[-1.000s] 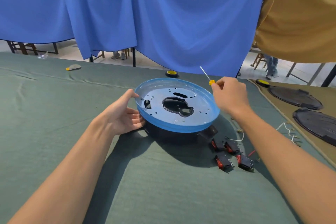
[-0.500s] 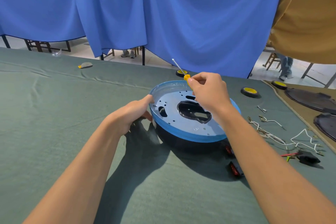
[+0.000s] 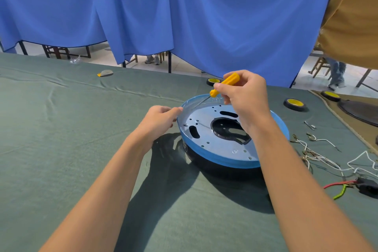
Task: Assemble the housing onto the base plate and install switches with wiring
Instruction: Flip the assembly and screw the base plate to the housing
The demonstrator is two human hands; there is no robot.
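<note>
I had one wide-angle view, worn on the person's head, facing forward and down across the desk toward its far edge and the blue curtain behind it. It sat close above the work, with the left hand and right hand near mid-frame.

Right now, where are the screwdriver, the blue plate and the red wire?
screwdriver [image 3: 225,84], head view, on its yellow handle.
blue plate [image 3: 221,145], head view, on its flat face.
red wire [image 3: 337,183], head view, on its middle stretch.
</note>
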